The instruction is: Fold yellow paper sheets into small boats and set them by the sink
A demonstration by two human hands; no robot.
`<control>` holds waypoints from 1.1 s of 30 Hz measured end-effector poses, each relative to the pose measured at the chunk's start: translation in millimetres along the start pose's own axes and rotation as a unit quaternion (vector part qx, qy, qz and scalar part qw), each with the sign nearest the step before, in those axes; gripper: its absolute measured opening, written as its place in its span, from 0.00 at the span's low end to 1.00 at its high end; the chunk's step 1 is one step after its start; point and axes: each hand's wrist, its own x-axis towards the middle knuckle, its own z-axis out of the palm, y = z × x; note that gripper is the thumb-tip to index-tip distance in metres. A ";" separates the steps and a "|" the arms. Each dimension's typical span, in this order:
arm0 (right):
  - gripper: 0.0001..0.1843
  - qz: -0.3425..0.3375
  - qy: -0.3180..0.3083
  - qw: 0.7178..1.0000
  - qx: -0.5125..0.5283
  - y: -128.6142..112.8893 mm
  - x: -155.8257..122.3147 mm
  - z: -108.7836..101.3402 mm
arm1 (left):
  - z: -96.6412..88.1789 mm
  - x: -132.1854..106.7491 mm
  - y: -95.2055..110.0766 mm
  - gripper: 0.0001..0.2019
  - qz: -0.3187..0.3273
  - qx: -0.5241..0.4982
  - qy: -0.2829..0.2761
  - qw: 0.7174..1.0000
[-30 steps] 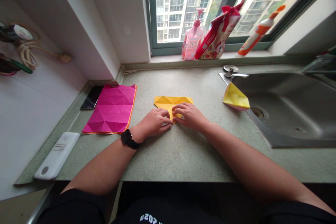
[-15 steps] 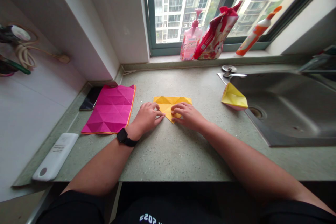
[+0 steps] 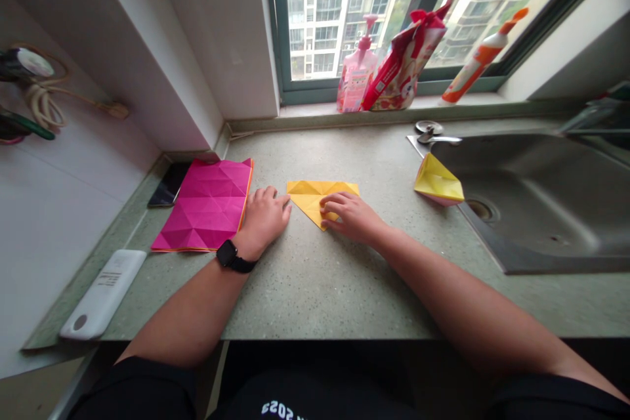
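The right hand [image 3: 350, 216] is laid curled over a folded yellow origami paper [image 3: 308, 200], its fingers set on the paper, though whether the paper is actually pinched cannot quite be told from this view. The left hand [image 3: 263, 220] is held released on the speckled countertop [image 3: 319, 282], just left of the yellow paper and apart from it. A creased magenta paper sheet [image 3: 207, 207] is placed just beyond that hand's left side. Well right of the right hand, a folded yellow paper form [image 3: 438, 180] is rested against the steel sink [image 3: 536, 203].
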 end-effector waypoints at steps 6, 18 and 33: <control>0.04 -0.001 0.002 1.000 0.001 0.0 0.1 -0.6 | 5.7 -0.1 -5.3 0.13 -0.010 0.005 0.027 1.000; 0.12 -0.028 0.012 0.999 0.029 5.0 -1.4 -0.4 | -15.0 -2.7 34.6 0.13 0.249 -0.215 -0.126 0.936; 0.35 -0.014 -0.007 1.000 -0.014 22.0 -5.9 3.4 | -12.6 -4.4 37.3 0.12 0.253 -0.182 -0.136 0.940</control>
